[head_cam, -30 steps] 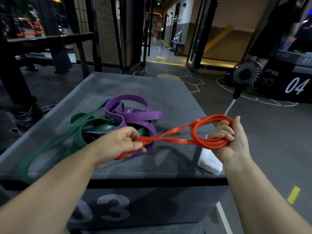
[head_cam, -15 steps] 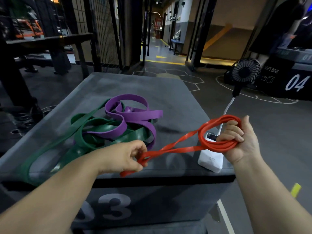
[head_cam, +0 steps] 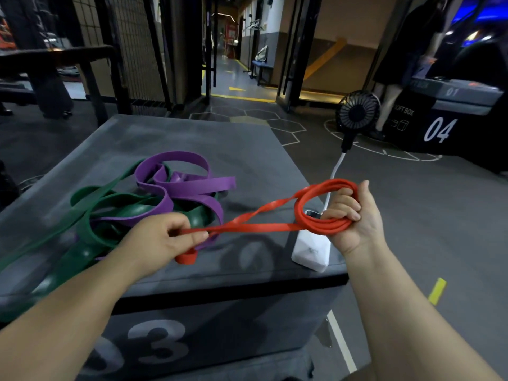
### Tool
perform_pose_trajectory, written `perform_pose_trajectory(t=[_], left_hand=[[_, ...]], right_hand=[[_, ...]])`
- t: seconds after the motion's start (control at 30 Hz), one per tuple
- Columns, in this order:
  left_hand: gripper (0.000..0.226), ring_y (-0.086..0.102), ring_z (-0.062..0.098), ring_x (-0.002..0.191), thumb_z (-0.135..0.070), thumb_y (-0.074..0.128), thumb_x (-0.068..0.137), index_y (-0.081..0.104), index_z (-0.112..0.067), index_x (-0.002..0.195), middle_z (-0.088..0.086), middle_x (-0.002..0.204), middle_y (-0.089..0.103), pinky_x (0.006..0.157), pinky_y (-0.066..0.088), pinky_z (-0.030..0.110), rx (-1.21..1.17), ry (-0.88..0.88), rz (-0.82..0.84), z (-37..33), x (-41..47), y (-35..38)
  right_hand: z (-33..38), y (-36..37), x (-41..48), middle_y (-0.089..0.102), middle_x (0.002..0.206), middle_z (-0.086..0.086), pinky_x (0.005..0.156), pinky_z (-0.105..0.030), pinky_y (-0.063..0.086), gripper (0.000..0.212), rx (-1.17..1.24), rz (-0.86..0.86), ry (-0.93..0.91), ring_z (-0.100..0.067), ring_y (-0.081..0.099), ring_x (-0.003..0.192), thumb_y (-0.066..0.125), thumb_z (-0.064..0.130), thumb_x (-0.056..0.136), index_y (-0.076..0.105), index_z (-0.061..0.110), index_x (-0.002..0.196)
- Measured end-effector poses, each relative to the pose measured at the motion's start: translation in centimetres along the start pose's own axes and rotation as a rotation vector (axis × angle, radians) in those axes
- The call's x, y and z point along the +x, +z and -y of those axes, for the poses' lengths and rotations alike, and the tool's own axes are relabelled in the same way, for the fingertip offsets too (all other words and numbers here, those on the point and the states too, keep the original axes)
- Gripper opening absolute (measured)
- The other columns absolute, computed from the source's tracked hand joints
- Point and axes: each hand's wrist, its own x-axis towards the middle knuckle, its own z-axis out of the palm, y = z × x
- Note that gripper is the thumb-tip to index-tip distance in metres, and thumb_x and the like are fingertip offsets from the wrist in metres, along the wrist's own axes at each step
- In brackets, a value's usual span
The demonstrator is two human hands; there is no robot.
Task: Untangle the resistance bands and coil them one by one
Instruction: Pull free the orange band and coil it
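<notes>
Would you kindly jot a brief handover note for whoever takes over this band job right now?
Left grip: pinches the loose end of the thin red rubber resistance band, which runs twisted to its coil.
Right grip: holds the red coil of several turns over the box's right edge.
On the grey padded box: the wide purple rubber band and wide green rubber band, tangled together.
Done: red band freed, mostly coiled.
Left: wind in the red end, then separate and coil purple and green.
</notes>
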Motion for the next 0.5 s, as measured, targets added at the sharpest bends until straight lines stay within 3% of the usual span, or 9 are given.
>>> perform_pose_trajectory(t=[0.1,0.17,0.23,0.37,0.43,0.5], left_hand=[[0.022,0.053,0.003,0.053,-0.029,0.086,0.062,0.064,-0.023,0.063,-0.005,0.059,0.059,0.054,0.046,0.015,-0.695,0.024,0.073,-0.3,-0.4,0.3],[0.038,0.060,0.006,0.065,-0.039,0.094,0.044,0.070,-0.025,0.069,-0.001,0.073,0.065,0.061,0.051,0.016,-0.954,-0.001,0.198,-0.1,-0.7,0.4],[0.047,0.056,0.011,0.066,-0.039,0.097,0.038,0.071,-0.021,0.074,0.005,0.076,0.060,0.060,0.048,0.020,-1.042,-0.053,0.269,-0.2,-0.8,0.3],[0.052,0.036,0.008,0.045,-0.033,0.098,0.031,0.067,-0.017,0.070,0.001,0.059,0.043,0.045,0.029,0.020,-1.043,-0.126,0.313,-0.6,-1.0,-0.1],[0.051,0.044,0.005,0.045,-0.038,0.098,0.027,0.067,-0.020,0.064,-0.002,0.056,0.049,0.045,0.038,0.016,-0.957,-0.130,0.311,-0.8,-1.3,-0.1],[0.051,0.057,0.006,0.054,-0.040,0.098,0.026,0.067,-0.020,0.061,-0.001,0.061,0.058,0.058,0.049,0.017,-0.904,-0.121,0.335,-0.8,-1.5,-0.1]], right_hand=[[0.4,-0.1,0.0,0.033,0.039,0.011,0.034,-0.012,0.029,0.053,0.066,-0.017,-0.030,-0.006,0.033,0.027,0.049,0.059,0.092,0.052,0.015,0.062],[0.6,-0.2,-0.1,0.033,0.040,0.011,0.035,-0.012,0.029,0.053,0.071,-0.035,-0.054,-0.006,0.033,0.028,0.050,0.058,0.092,0.053,0.015,0.062],[0.8,-0.3,-0.1,0.033,0.040,0.011,0.036,-0.011,0.028,0.054,0.059,-0.053,-0.072,-0.005,0.032,0.028,0.051,0.058,0.093,0.053,0.015,0.060],[1.4,-0.5,-0.1,0.033,0.040,0.012,0.036,-0.011,0.028,0.053,0.071,-0.054,-0.097,-0.005,0.032,0.028,0.050,0.057,0.093,0.052,0.015,0.061],[1.8,-0.8,0.0,0.033,0.040,0.011,0.037,-0.011,0.027,0.052,0.093,-0.058,-0.112,-0.005,0.033,0.028,0.050,0.057,0.093,0.051,0.016,0.062],[2.3,-1.1,0.0,0.033,0.039,0.011,0.038,-0.011,0.026,0.052,0.117,-0.064,-0.120,-0.006,0.033,0.029,0.050,0.057,0.094,0.050,0.016,0.061]])
